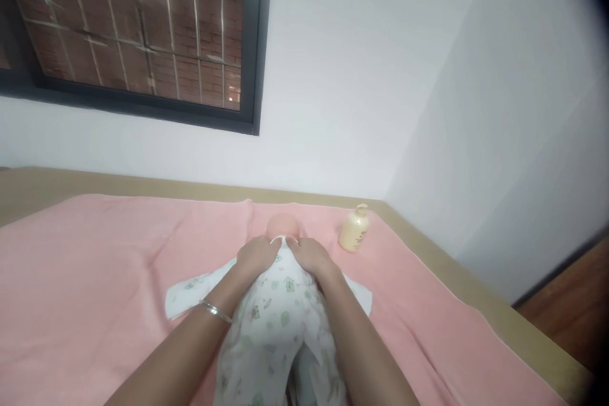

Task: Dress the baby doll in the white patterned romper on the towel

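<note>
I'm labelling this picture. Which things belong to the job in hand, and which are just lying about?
In the job: printed clothing, gripped by the left hand and right hand; doll; pink blanket beneath.
Apparently lying about: pump bottle, untouched.

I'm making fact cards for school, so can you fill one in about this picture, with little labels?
Left hand: pinching the printed garment at its top edge
Right hand: pinching the same edge
Just beyond hands: round, head-like shape
Bottle: standing on pink blanket
Bracelet: left wrist
Window: bars showing
</note>
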`<state>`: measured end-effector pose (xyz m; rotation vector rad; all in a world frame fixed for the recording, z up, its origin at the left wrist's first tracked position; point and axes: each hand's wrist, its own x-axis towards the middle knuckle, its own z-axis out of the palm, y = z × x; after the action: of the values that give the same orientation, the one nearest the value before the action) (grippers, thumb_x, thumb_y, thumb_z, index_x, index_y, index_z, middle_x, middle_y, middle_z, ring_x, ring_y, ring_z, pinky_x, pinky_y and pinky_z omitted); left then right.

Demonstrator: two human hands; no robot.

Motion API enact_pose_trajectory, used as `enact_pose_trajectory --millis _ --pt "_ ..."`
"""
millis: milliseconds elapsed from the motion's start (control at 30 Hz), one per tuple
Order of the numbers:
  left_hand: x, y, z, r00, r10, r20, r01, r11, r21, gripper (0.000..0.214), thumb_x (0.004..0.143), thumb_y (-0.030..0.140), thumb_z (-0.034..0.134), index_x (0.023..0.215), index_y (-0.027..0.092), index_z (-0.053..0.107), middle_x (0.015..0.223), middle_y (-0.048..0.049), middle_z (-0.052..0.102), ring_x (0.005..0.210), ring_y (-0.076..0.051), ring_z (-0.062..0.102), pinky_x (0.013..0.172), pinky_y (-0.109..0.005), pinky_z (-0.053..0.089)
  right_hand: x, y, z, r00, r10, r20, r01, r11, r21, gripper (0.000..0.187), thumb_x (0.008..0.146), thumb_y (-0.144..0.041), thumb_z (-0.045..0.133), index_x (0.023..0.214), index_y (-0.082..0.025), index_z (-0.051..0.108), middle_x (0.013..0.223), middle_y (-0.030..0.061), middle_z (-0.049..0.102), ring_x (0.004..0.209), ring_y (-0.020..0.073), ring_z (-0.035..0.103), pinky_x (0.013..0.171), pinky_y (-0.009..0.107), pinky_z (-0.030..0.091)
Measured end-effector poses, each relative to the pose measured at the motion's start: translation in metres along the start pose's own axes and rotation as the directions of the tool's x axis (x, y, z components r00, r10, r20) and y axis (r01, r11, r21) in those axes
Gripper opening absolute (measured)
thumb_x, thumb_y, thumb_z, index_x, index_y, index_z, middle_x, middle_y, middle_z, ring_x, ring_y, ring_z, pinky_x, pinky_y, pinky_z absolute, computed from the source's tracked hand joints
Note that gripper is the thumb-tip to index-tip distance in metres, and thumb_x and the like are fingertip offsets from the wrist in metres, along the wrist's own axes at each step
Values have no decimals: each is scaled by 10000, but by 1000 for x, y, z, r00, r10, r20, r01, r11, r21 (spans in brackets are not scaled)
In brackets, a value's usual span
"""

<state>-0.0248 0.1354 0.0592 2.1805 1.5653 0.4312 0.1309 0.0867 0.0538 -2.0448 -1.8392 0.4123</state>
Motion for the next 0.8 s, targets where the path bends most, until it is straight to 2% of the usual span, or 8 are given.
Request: enact_pose_trajectory --millis 367,600,800 --pt "2 -2 2 1000 -1 -4 1 1000 -18 600 805 631 259 916 183 642 1025 -141 647 917 -302 592 726 -383 431 2 2 2 1000 3 -10 -3 1000 19 788 865 -643 90 1020 -118 656 1033 164 638 962 264 581 793 332 407" --pt "1 -2 4 1000 -11 -6 11 1000 -15 638 806 642 256 968 159 640 1041 -148 641 941 -307 592 725 -372 436 -3 -3 -2 1000 3 -12 -3 1000 -7 785 873 -625 76 1024 -112 651 1007 172 640 920 270 584 767 351 409" --pt "-3 3 -2 999 -5 -37 6 999 32 570 834 571 262 901 157 648 929 -133 656 840 -280 606 674 -356 428 -5 -4 -2 996 -39 -80 36 999 -40 719 889 -589 117 904 -128 668 899 157 653 814 247 590 681 320 397"
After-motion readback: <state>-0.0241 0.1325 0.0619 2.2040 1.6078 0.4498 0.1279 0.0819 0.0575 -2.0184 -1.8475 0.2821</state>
